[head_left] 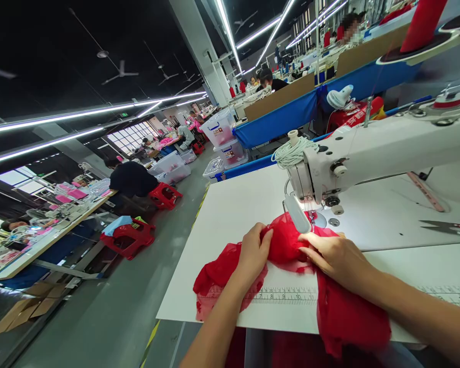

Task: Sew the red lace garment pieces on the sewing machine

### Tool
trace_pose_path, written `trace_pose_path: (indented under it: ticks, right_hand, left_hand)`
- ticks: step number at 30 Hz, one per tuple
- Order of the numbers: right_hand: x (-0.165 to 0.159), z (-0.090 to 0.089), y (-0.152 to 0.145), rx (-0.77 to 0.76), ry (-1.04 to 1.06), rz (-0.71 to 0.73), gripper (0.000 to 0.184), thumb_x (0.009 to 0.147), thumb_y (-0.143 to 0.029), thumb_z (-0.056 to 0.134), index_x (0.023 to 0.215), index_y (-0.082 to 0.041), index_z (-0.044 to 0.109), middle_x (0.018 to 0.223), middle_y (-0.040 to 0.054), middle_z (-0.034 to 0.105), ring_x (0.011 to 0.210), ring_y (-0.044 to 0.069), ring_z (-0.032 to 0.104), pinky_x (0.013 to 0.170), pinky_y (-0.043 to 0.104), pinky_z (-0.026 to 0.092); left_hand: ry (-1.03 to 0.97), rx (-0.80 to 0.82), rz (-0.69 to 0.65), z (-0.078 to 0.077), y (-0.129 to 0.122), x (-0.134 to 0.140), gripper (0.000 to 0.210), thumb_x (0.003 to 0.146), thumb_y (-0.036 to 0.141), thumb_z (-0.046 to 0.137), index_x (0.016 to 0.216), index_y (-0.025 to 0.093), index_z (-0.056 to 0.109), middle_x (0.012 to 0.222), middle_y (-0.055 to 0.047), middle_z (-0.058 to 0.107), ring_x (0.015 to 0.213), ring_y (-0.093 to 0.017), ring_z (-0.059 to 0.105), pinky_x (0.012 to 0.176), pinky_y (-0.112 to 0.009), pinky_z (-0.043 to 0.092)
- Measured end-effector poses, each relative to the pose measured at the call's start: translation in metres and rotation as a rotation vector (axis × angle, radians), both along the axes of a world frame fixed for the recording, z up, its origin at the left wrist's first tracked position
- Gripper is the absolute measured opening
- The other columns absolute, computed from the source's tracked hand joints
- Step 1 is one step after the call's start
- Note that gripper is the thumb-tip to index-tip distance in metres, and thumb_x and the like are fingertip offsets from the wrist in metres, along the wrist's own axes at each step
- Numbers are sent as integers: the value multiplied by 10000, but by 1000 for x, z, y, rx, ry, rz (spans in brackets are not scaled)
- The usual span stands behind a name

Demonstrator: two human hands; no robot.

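Sheer red fabric (285, 240) lies bunched on the white table under the head of a sewing machine (371, 148). My left hand (254, 250) grips the cloth left of the needle area, its thumb and fingers pressed together. Close to the presser foot, my right hand (335, 255) pinches another part of the same fabric. One end of the cloth spreads to the left of my left hand. Another length drapes over the table's front edge below my right hand. A white guard on the machine partly hides the needle.
Scissors (450, 227) lie at the right of the machine bed. A printed ruler scale (283, 297) runs along the table front. Plastic boxes (230, 148) stack beyond the table. Left of the aisle are red stools (128, 237) and another worktable, with people seated at work.
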State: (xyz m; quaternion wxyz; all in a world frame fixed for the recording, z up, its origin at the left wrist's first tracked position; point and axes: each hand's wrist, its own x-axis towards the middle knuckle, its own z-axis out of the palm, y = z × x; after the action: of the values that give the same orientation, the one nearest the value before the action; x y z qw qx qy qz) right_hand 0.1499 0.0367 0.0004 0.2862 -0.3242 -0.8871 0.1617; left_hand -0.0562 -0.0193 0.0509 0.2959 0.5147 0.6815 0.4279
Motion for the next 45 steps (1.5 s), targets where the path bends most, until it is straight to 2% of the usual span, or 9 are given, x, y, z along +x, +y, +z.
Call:
trace_pose_path:
  ticks: [3,5,9,14,23,30,35,40,45]
  right_hand:
    - [0,3,2,-68,0,-51,264,963,-283,329,746,-245,476,567,-20,575,505,185,545,547,299,345]
    - [0,7,1,-128,23,-87,270,969,-304,315,750,-252,464,544,-35,563,491,175,537,528,285,359]
    - [2,14,-1,-231,59,-132,351,1012,-428,270,816,-262,508,553,-42,573,534,179,571,535,279,401]
    - [2,16,0,-282,19,-151,327,976,-394,275,721,-253,424,589,-29,563,548,178,555,543,285,389]
    - [4,19,1,-332,-58,-235,247,936,-278,271,697,-252,331,552,-23,505,505,178,487,506,282,302]
    - [5,21,2,-401,-64,-239,235,915,-234,289,683,-248,326,583,-11,546,551,176,527,553,295,328]
    - [5,24,3,-461,-47,-240,246,900,-218,273,660,-248,315,588,-9,581,563,168,544,570,295,358]
    - [4,26,4,-472,-28,-244,277,911,-257,252,643,-252,321,575,1,603,548,171,550,573,301,387]
    - [4,23,3,-431,-11,-231,277,922,-279,256,656,-254,331,567,-15,604,537,170,557,579,299,405]
  left_hand:
    - [-299,36,34,-3,9,10,494,832,689,546,724,225,420,691,48,421,655,-126,404,662,-271,392]
    - [-477,26,42,-5,14,17,564,759,749,601,718,221,405,677,54,420,622,-108,405,627,-255,396]
    - [-724,-21,36,-7,18,31,572,638,670,784,711,200,466,677,48,468,606,-89,435,606,-233,407]
    - [-895,-60,7,-4,20,39,459,674,539,834,730,171,567,692,18,539,681,-119,535,697,-257,465]
    - [-956,-81,22,-2,15,39,525,576,544,896,738,166,570,659,48,518,635,-87,506,595,-203,426]
    - [-951,-138,-6,9,11,46,555,603,594,861,776,172,545,630,64,490,541,-76,464,497,-200,395]
    - [-968,-180,-32,15,12,48,518,670,573,834,794,161,545,662,34,552,499,-72,466,427,-179,338]
    - [-987,-175,-40,12,14,46,449,747,542,789,807,165,553,715,-2,606,592,-121,563,504,-212,433]
    - [-996,-124,-40,6,14,44,486,659,531,857,807,150,593,776,-24,636,699,-146,606,633,-253,489]
